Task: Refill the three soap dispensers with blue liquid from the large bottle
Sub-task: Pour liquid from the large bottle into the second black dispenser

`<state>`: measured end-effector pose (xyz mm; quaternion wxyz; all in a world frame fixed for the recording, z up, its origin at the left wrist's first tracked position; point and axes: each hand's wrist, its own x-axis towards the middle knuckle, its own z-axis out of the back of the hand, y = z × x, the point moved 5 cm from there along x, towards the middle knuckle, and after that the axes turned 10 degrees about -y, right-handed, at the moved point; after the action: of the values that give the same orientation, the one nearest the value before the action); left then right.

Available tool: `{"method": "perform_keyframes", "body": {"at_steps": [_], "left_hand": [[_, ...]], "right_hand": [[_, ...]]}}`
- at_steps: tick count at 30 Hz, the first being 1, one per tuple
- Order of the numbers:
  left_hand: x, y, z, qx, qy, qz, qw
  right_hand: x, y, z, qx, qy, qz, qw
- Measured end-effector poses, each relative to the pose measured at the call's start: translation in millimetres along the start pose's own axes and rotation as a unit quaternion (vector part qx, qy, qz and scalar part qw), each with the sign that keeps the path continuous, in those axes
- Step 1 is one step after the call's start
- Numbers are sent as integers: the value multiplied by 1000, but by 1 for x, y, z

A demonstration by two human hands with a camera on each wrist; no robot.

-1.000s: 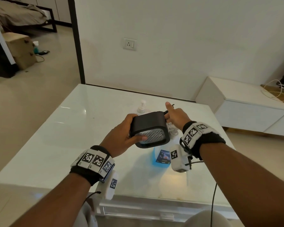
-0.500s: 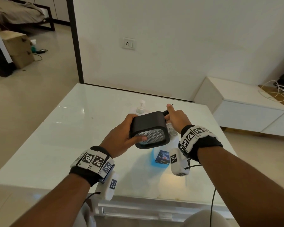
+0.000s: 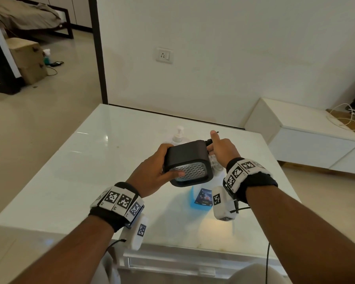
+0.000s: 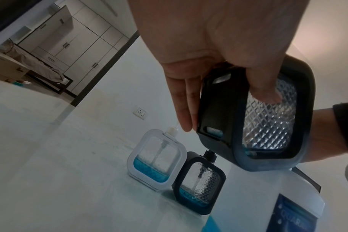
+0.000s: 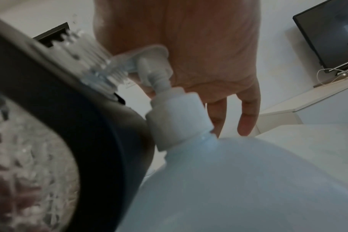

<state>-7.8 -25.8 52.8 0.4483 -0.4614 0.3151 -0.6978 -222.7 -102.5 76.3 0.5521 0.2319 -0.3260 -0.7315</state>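
the left hand [image 3: 152, 173] grips the black dispenser [image 3: 188, 163] tipped over the big bottle [image 5: 238, 188] mid-table, so its neck meets the pump. the right hand [image 3: 221, 147] seems to pinch its cap, fingers mostly hidden.

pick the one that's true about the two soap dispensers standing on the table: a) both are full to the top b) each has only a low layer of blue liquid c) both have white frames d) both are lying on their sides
b: in the left wrist view the white-framed dispenser and the black-framed dispenser stand upright side by side, each with blue liquid only in its lower part.
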Motion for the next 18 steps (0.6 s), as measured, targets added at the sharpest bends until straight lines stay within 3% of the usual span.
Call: {"method": "perform_keyframes", "body": {"at_steps": [4,12,18], "left_hand": [[1,-1,1,1,-4,-1,1000],[1,-2,0,-7,1,-3,1000],[-1,0,1,-5,-2,-4,1000]], "right_hand": [[0,1,1,-5,0,-1,1000],[0,9,-3,-50,68,-4,996],[-1,4,-3,-27,30,-1,999]]}}
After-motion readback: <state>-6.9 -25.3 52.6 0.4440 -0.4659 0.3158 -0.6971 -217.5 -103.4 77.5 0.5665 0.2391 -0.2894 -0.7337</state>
